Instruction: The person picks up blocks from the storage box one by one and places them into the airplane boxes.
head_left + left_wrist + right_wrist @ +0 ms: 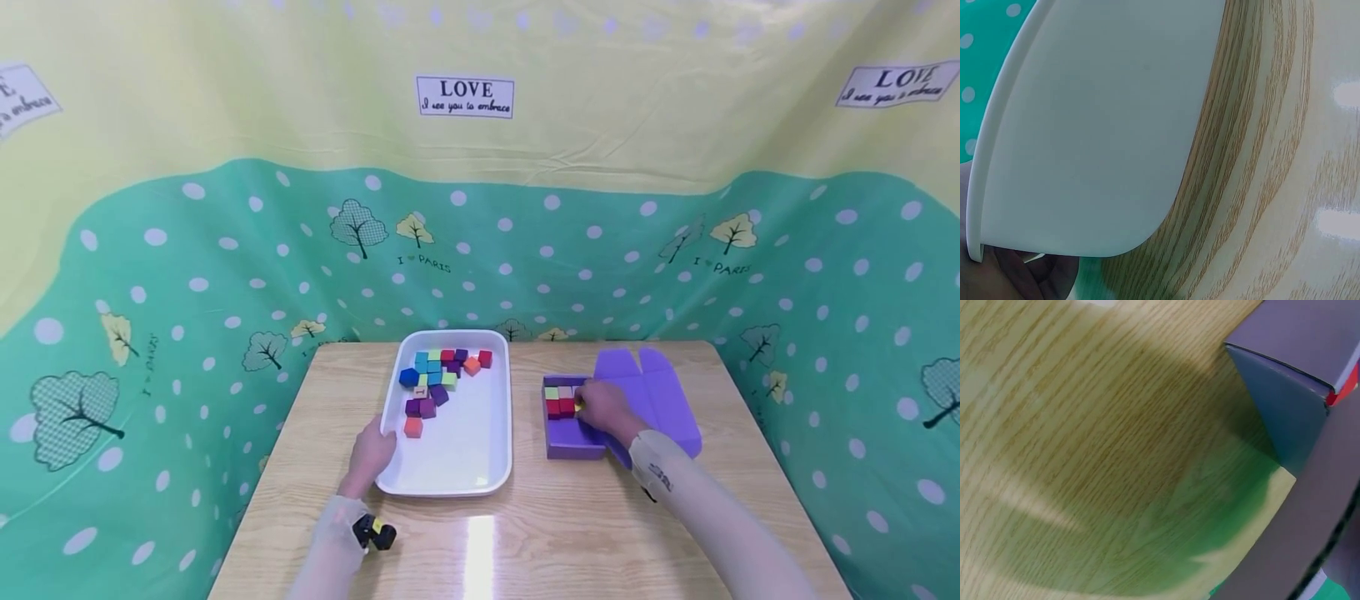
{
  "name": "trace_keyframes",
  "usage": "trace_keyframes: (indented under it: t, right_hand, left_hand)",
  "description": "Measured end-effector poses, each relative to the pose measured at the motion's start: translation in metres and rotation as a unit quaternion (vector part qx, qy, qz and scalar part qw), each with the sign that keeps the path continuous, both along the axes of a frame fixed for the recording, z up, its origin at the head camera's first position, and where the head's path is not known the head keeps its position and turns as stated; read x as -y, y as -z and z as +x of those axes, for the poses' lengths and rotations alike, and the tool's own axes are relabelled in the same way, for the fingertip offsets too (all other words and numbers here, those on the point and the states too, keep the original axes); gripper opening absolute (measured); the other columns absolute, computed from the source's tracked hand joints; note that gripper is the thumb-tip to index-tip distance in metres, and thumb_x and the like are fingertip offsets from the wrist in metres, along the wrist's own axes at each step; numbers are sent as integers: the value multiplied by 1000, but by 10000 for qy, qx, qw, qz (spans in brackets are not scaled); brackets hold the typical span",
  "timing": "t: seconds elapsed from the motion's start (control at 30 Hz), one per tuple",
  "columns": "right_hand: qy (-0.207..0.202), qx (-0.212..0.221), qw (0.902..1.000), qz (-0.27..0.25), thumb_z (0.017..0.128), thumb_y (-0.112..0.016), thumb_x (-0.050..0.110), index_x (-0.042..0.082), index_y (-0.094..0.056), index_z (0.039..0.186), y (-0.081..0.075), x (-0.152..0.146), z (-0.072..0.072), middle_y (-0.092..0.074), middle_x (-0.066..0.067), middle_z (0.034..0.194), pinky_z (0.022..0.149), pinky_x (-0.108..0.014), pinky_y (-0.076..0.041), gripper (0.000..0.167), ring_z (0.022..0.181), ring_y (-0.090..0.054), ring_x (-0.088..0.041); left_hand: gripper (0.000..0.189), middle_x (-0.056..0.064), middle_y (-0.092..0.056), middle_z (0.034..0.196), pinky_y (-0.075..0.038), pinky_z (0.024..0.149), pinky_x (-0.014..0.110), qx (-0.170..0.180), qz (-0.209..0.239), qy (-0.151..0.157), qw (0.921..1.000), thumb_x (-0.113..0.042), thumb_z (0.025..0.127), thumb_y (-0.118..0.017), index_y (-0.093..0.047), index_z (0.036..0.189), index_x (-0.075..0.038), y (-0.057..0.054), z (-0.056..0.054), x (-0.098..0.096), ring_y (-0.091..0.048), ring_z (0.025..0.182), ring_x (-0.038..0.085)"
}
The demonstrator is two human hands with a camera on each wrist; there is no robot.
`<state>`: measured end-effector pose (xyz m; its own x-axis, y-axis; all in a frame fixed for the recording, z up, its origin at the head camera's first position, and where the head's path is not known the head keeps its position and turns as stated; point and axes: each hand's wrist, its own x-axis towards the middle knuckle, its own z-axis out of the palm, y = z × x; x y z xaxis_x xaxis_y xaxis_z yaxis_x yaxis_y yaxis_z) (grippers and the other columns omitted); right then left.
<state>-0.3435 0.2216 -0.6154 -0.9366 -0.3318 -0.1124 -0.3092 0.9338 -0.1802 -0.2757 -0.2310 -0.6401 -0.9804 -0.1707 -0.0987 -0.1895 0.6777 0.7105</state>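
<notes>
White tray (461, 458): my left hand (372, 452) gripping it; right hand (606, 407) pinching yellow block (578, 407), tight quarters risking nudged red blocks (553, 409).

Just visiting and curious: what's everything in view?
Table: one, wood-coloured, centre
Tray: one, white, left of table centre
Tray blocks: roughly twenty, mixed colours, inside it
Box: one, purple, open, right of the tray
Box blocks: several, red, pink, yellow-green, inside it
Cloth: perhaps one, yellow and green, around three sides
Labels: three, white, high on cloth
Wrist device: one seen, black, left wrist
Sleeves: two, whitish, forearms
Left hand: one, bare, gripping the tray
Right hand: one, bare, at box blocks
</notes>
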Motion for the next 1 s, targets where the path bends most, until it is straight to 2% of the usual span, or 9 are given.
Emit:
trace_keyframes:
  t: [0.27, 0.53, 0.7, 0.87, 1.0]
  right_hand:
    - [-4, -198, 9998, -48, 76, -80, 21, 11, -71, 88, 3, 0, -1, -61, -1, 74, 59, -38, -52, 18, 65, -54, -18]
    - [44, -157, 9999, -51, 76, -79, 21, 11, -70, 86, 1, -1, 1, -59, -1, 73, 59, -37, -51, 17, 64, -52, -18]
    - [120, -195, 9994, -263, 78, -79, 27, 14, -67, 80, -1, 3, 2, -56, 2, 69, 53, -35, -47, 17, 61, -49, -17]
    - [-1, -170, 9970, -753, 83, -75, 31, 18, -60, 71, -12, 28, 8, -52, 6, 61, 47, -30, -42, 23, 53, -48, -13]
    - [-459, -430, 9918, -1114, 84, -73, 28, 18, -66, 78, -25, 62, 15, -57, 7, 68, 54, -29, -48, 14, 61, -52, -10]
  left_hand:
    - [42, 32, -59, 120, -52, 87, 55, -28, -29, -22, 10000, -8, 92, -52, -50, 132, 6, -1, 1, -1, -61, 102, 43]
    - [44, 31, -56, 126, -49, 92, 55, 161, -7, -18, 9999, -9, 94, -49, -47, 136, 5, 1, -2, 0, -58, 109, 44]
    - [45, 30, -54, 129, -47, 95, 54, 286, 40, -37, 9996, -11, 95, -48, -45, 138, 3, 3, -5, 0, -56, 113, 43]
    - [44, 30, -55, 128, -48, 94, 55, 246, 56, -47, 9997, -10, 95, -49, -46, 136, 4, 3, -5, -1, -57, 111, 43]
    - [43, 30, -56, 125, -49, 91, 54, 186, 61, -62, 9998, -10, 94, -49, -47, 135, 5, 3, -3, -1, -59, 108, 42]
